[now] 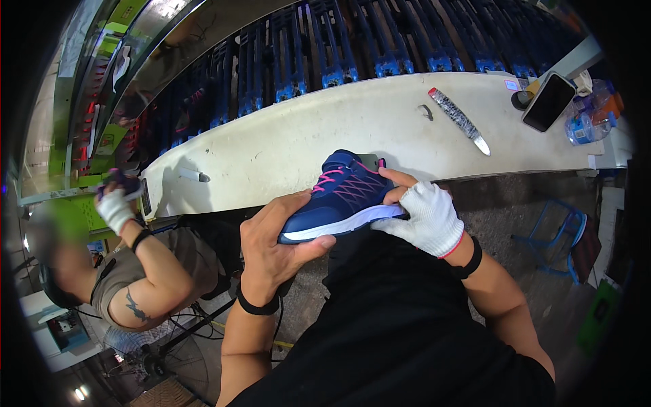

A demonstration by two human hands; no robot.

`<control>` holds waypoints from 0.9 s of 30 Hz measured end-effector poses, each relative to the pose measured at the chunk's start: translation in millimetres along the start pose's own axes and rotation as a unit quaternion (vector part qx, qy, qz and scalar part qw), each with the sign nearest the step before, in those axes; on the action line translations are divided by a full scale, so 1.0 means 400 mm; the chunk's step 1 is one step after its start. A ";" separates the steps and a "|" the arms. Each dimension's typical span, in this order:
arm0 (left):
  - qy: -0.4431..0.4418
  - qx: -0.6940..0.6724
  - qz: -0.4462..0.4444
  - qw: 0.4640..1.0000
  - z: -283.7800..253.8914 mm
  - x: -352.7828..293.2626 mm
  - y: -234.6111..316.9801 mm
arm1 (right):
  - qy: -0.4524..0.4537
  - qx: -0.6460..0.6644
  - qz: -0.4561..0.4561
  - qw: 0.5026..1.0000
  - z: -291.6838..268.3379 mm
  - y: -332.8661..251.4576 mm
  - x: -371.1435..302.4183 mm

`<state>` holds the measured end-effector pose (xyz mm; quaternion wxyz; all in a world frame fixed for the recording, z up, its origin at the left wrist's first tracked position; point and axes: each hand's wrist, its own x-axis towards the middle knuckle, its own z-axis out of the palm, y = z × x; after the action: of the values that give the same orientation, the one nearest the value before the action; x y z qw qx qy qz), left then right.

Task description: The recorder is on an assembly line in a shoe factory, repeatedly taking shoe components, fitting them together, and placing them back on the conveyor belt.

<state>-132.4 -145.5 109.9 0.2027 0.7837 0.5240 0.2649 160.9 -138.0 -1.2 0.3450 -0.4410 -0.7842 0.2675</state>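
Note:
A navy blue sneaker (342, 197) with pink laces and a white sole is held up in front of me at the table's near edge, its toe toward the left. My bare left hand (271, 241) wraps round the toe end, thumb along the sole's lower side. My right hand (427, 217), in a white glove with bare fingertips showing, grips the heel end. A grey-green piece (369, 163) shows behind the shoe's opening; I cannot tell what it is.
On the white table (271, 156) lie a knife with a wrapped handle (461, 121), a phone (549, 102) and plastic bottles (590, 125). A blue-slatted conveyor (332, 54) runs behind. At left a person (156, 271) holds a dark shoe. A blue-framed stool (569, 237) stands right.

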 end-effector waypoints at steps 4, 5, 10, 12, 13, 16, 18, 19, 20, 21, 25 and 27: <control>0.047 -0.020 -0.027 0.998 0.013 -0.040 -0.034 | -0.019 0.009 0.025 0.999 0.024 0.009 0.021; 0.047 -0.020 -0.031 0.998 0.012 -0.047 -0.037 | -0.006 -0.010 0.009 1.000 0.029 0.011 0.029; 0.017 -0.006 -0.077 0.997 -0.006 -0.070 -0.019 | -0.020 -0.020 -0.012 1.000 0.027 0.004 0.042; 0.012 0.005 -0.077 0.997 -0.010 -0.069 -0.004 | -0.030 -0.026 -0.002 0.999 0.012 -0.005 0.045; 0.005 0.014 -0.073 0.997 -0.008 -0.069 0.003 | -0.033 -0.023 -0.004 0.999 0.014 -0.006 0.041; 0.002 0.062 -0.063 0.996 -0.005 -0.063 0.029 | -0.023 -0.005 -0.008 1.000 0.019 0.009 0.030; -0.008 0.095 -0.066 0.993 0.002 -0.064 0.041 | -0.022 -0.003 -0.013 1.000 0.022 0.001 0.031; 0.006 0.122 -0.053 0.991 0.009 -0.064 0.045 | -0.020 -0.003 -0.017 1.000 0.021 -0.001 0.032; 0.019 0.149 -0.040 0.988 0.013 -0.067 0.047 | -0.022 -0.002 -0.016 1.000 0.017 -0.002 0.030; 0.017 0.149 -0.042 0.988 0.016 -0.068 0.041 | -0.036 -0.003 -0.011 0.999 0.009 -0.001 0.029; 0.033 0.116 -0.044 0.992 0.028 -0.078 0.039 | -0.042 -0.015 -0.027 0.999 -0.003 -0.005 0.029; 0.032 0.134 -0.055 0.989 0.030 -0.073 0.055 | -0.052 -0.011 -0.024 0.998 -0.006 0.002 0.024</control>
<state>-118.2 -181.4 107.9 0.0930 0.7652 0.6030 0.2055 159.4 -129.0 2.7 0.3058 -0.4110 -0.8143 0.2731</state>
